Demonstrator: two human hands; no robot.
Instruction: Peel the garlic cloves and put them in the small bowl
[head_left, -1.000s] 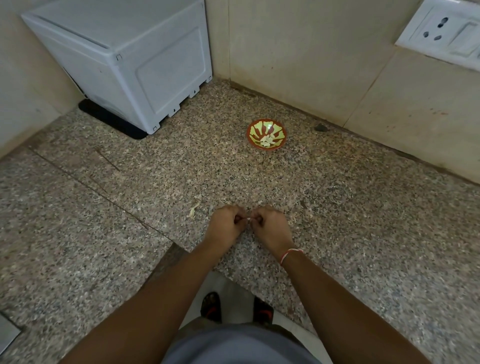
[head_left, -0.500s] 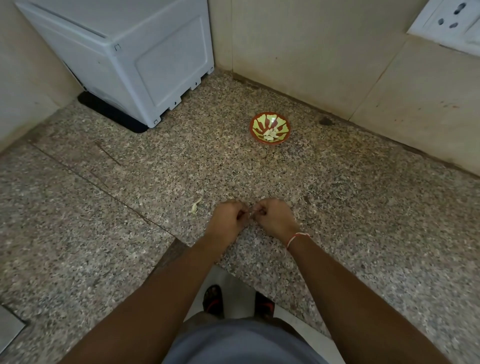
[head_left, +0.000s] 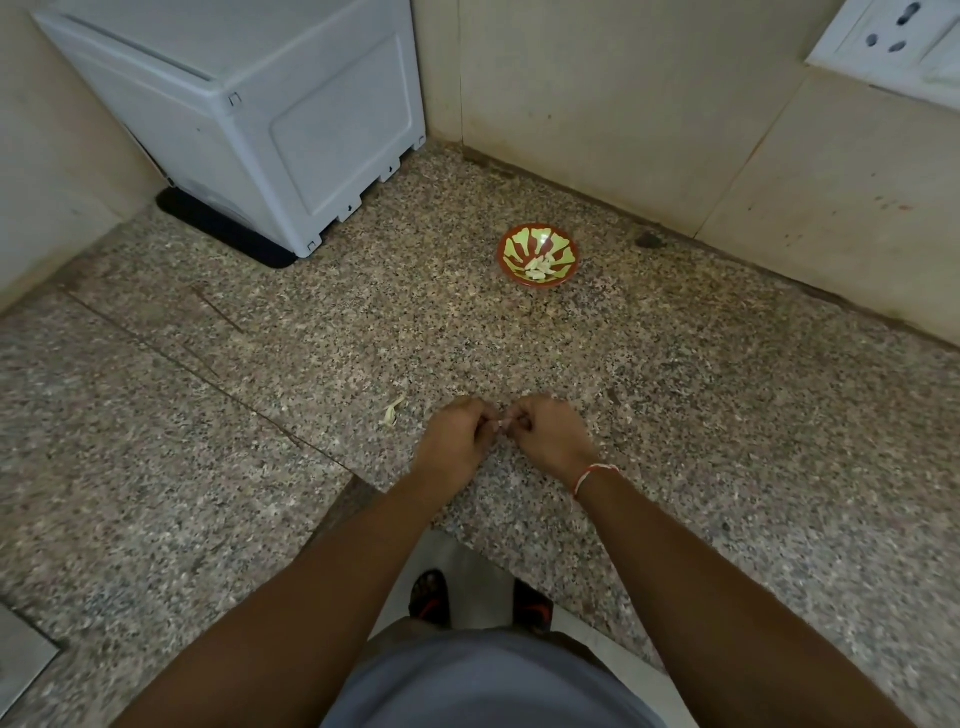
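My left hand (head_left: 457, 441) and my right hand (head_left: 550, 436) meet knuckle to knuckle just above the granite counter (head_left: 727, 415), near its inner corner edge. Between their curled fingertips they pinch a small pale garlic clove (head_left: 501, 425), mostly hidden by the fingers. The small bowl (head_left: 538, 254), red-brown outside with a green and red pattern inside, stands farther back near the wall and holds several peeled cloves (head_left: 540, 264). A scrap of garlic skin (head_left: 392, 412) lies on the counter just left of my left hand.
A white plastic appliance (head_left: 249, 109) on a black mat fills the back left corner. Tiled walls close the back and right, with a white socket plate (head_left: 893, 47) at the upper right. The counter is L-shaped; my feet show on the floor below.
Both hands have stayed together on the clove with only slight finger movement. The view has tilted a little, so the bowl sits higher in the frame.
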